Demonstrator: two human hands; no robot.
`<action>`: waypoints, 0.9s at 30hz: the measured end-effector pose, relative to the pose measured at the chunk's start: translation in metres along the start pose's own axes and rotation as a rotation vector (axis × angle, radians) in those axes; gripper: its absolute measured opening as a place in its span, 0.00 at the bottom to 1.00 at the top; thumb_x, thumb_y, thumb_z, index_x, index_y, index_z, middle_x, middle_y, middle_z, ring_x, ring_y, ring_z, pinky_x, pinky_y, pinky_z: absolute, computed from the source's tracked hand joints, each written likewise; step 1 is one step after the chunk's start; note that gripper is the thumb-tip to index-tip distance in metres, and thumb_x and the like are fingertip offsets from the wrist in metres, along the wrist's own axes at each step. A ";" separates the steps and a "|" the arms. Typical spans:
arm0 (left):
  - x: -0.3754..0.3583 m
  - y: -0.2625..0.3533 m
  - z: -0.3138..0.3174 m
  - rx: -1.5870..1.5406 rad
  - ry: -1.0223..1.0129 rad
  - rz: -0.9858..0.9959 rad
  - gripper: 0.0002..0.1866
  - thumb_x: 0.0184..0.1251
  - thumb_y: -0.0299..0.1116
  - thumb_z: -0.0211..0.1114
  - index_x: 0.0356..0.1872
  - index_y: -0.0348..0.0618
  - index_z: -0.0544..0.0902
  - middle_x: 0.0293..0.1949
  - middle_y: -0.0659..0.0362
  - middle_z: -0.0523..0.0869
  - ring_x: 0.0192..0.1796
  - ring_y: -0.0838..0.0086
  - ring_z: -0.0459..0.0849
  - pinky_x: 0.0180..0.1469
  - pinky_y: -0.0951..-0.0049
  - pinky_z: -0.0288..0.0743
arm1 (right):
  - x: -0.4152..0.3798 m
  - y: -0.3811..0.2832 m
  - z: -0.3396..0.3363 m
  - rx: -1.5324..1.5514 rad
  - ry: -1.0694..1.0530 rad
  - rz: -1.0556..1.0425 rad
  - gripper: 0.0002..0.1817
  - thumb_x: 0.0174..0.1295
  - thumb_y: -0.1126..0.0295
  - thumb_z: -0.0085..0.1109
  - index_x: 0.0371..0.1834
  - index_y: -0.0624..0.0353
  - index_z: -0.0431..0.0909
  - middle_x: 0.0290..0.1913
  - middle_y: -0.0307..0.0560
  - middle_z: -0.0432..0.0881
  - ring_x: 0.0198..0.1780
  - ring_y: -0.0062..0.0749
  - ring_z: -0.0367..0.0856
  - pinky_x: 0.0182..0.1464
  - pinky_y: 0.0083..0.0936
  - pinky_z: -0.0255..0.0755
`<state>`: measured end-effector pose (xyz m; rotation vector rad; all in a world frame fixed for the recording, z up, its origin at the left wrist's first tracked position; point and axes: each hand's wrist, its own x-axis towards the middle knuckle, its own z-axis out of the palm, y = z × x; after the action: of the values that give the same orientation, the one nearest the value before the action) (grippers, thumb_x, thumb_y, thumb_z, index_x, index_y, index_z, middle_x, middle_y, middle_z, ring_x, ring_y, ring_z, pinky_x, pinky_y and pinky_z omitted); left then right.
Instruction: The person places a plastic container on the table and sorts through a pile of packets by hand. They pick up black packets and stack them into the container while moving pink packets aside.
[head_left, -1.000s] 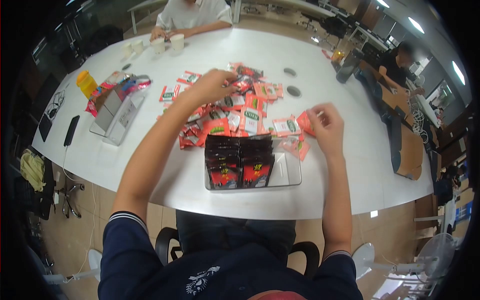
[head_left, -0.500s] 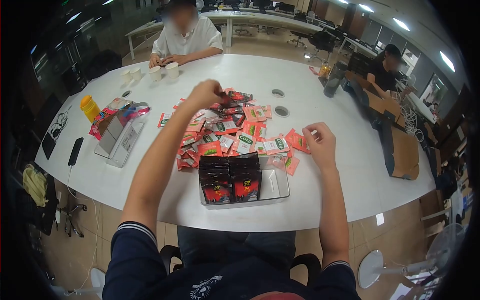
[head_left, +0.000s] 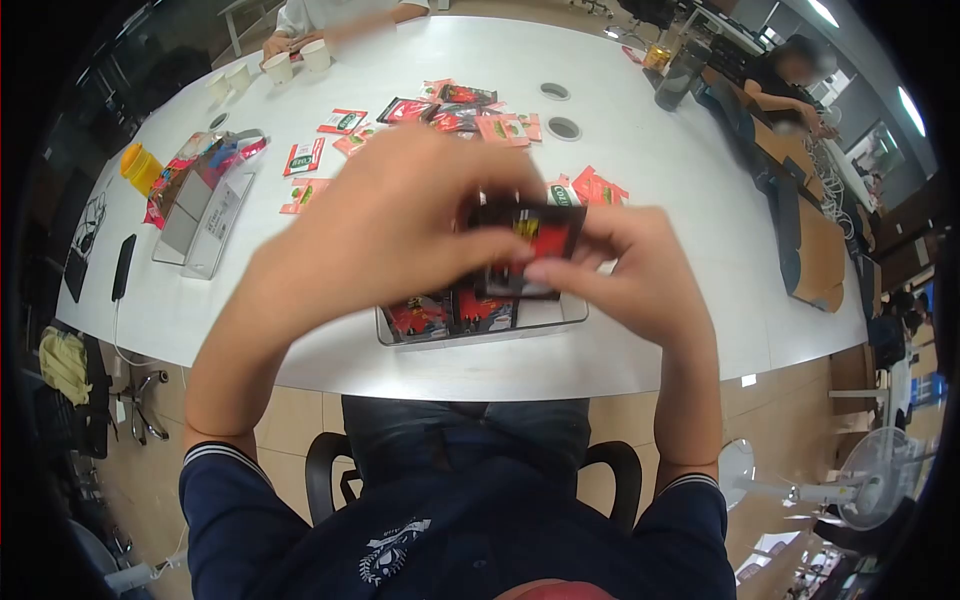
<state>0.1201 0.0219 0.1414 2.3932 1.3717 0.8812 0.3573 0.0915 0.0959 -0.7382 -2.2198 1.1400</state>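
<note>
Both my hands are raised close to the camera and hold one black-and-red sachet [head_left: 528,240] between them. My left hand [head_left: 400,220] grips its left side; my right hand [head_left: 630,270] pinches its right and lower edge. Below them a clear tray [head_left: 570,315] holds rows of black-and-red sachets [head_left: 445,312], mostly hidden by my hands. Beyond, a pile of orange and red sachets [head_left: 470,115] lies spread on the white table [head_left: 680,200].
A clear stand with colourful packets [head_left: 205,205], an orange-lidded jar [head_left: 140,165] and a black phone [head_left: 122,266] lie at left. Paper cups [head_left: 290,62] stand before a seated person at the far edge. Another person sits at the right by a dark bottle [head_left: 680,70].
My left hand left the far pile and came back with a black-and-red sachet; my right hand rose to grip it too. The camera tilted down and closer.
</note>
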 end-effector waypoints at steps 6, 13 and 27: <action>-0.022 -0.019 0.039 0.179 -0.081 0.011 0.15 0.56 0.33 0.81 0.43 0.42 0.89 0.33 0.57 0.88 0.42 0.61 0.86 0.46 0.61 0.80 | 0.001 0.031 0.030 -0.504 -0.094 -0.067 0.14 0.56 0.59 0.80 0.39 0.57 0.92 0.27 0.47 0.86 0.29 0.44 0.82 0.35 0.37 0.72; -0.024 -0.025 0.042 0.217 -0.166 0.019 0.12 0.55 0.31 0.80 0.38 0.41 0.88 0.34 0.57 0.88 0.46 0.59 0.83 0.50 0.57 0.77 | -0.002 0.038 0.037 -0.652 -0.268 0.036 0.20 0.59 0.51 0.77 0.33 0.60 0.91 0.25 0.53 0.86 0.31 0.50 0.86 0.38 0.44 0.76; -0.025 -0.025 0.053 0.206 -0.100 -0.107 0.14 0.38 0.23 0.82 0.29 0.41 0.86 0.27 0.55 0.85 0.38 0.54 0.83 0.72 0.47 0.68 | 0.006 0.041 0.043 -0.688 -0.318 -0.022 0.25 0.57 0.49 0.77 0.38 0.64 0.91 0.35 0.59 0.91 0.43 0.58 0.91 0.45 0.50 0.82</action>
<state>0.1263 0.0186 0.0780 2.4456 1.6033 0.6114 0.3338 0.0926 0.0409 -0.8283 -2.9239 0.4799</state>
